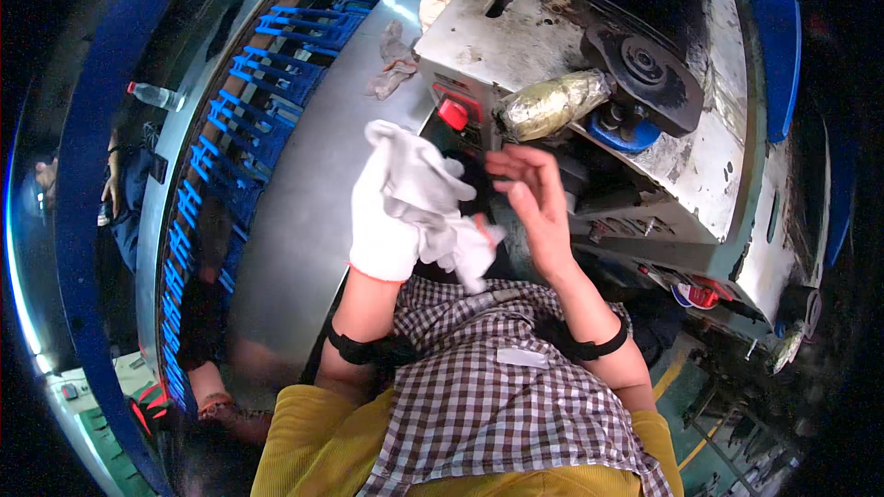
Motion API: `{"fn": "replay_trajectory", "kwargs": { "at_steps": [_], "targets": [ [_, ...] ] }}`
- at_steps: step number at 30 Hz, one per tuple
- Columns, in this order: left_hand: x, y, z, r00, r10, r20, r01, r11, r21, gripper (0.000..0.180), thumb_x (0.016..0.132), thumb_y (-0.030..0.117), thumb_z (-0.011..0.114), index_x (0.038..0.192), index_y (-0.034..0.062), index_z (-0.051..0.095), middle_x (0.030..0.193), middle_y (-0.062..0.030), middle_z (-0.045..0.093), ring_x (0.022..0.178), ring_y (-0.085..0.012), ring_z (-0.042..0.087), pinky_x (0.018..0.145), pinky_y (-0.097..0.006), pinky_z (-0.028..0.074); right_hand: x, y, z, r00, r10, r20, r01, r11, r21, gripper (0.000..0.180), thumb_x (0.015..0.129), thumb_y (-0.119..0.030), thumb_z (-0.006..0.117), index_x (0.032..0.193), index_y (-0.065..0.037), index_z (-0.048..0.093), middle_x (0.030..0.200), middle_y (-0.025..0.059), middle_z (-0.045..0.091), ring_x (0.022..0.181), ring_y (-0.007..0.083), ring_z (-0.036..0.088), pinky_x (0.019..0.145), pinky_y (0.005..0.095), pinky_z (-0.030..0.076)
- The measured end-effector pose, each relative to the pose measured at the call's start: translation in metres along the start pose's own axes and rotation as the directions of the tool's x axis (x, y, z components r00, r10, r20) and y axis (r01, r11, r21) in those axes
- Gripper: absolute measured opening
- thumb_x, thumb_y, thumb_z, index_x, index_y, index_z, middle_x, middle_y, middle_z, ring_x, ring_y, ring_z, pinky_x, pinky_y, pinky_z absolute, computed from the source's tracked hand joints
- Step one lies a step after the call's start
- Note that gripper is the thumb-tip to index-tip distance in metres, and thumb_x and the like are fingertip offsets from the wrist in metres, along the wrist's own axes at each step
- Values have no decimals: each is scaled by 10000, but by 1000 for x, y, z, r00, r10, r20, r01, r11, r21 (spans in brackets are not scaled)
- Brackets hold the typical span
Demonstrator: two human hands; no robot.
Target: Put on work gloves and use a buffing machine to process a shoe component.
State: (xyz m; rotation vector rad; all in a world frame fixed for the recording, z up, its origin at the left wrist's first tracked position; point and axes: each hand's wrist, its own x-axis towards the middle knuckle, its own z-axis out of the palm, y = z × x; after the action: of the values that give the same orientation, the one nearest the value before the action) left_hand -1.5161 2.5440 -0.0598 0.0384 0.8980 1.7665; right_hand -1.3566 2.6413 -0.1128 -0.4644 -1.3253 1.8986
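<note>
A white knit work glove with an orange cuff edge covers my left hand [382, 221], raised in front of my chest. In its fingers hangs a second, crumpled white glove [453, 235], its orange-trimmed end drooping toward my checked apron. My right hand [539, 207] is bare, held up just to the right of the loose glove and apart from it. Its fingers are slightly bent and spread, with nothing in them.
Right of me stands a worn, grimy machine [543, 18] with a red switch [452, 113] and a tape-wrapped bundle [555, 106]. Left is a metal table [285, 248] with rags [394, 63], beside a line of blue racks [276, 74]. A clear bottle [155, 96] and other people are farther left.
</note>
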Motion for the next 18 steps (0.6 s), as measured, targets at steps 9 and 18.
{"fn": "replay_trajectory", "kwargs": {
  "at_steps": [9, 18],
  "targets": [
    [5, 54, -8, 830, 557, 13, -557, 830, 31, 343, 1101, 322, 457, 1085, 5, 589, 939, -98, 631, 945, -181, 614, 857, -336, 521, -26, -13, -3, 902, 361, 237, -429, 820, 380, 228, 1043, -260, 654, 1116, -59, 577, 1000, 83, 719, 900, 146, 699, 749, 292, 563],
    [-41, 30, -1, 926, 374, 55, -233, 451, 861, 188, 889, 121, 699, 1052, 38, 657, 854, -35, 627, 591, -92, 546, 533, -246, 462, -22, -8, -9, 945, 287, -156, -264, 952, 155, 206, 978, -164, 745, 999, -82, 557, 887, -14, 649, 804, 44, 573, 728, 237, 468]
  ]
}}
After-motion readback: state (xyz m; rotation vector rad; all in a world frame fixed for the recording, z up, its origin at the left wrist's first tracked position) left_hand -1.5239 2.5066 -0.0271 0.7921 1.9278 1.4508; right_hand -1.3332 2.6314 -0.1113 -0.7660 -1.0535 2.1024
